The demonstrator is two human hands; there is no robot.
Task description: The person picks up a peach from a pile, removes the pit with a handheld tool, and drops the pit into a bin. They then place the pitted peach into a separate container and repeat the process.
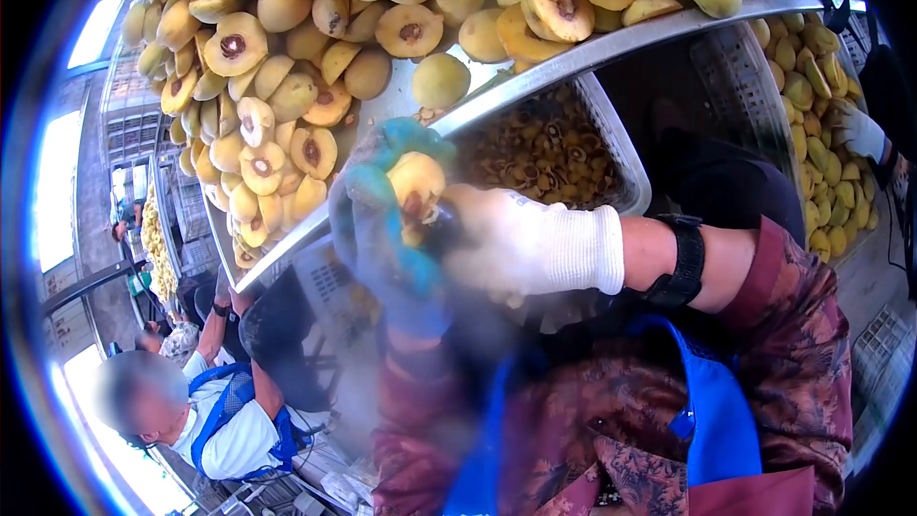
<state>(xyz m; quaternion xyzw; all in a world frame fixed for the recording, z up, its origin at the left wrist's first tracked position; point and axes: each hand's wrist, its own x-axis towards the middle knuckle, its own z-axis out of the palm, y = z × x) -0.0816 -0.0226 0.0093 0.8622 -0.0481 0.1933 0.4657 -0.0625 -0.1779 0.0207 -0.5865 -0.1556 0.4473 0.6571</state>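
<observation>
My left hand (pixel 368 196), in a blue and teal glove, is closed around a halved yellow peach (pixel 417 179). Its cut side, with a brown centre, faces toward my right hand. My right hand (pixel 525 237) wears a white knit glove and is closed beside the fruit. A small dark shape (pixel 442 227) shows at its fingers; blur hides what it is. Both hands are just off the near edge of the metal table (pixel 564 55), where whole and halved peaches (pixel 287 86) are heaped, many halves with pits in them.
Below the table edge stands a white crate (pixel 626 158) holding brown pits and scraps (pixel 544 158). At right, a co-worker's white-gloved hand (pixel 858 129) touches another peach heap (pixel 812 96). A seated person in a blue apron (pixel 234 420) is close by on the left.
</observation>
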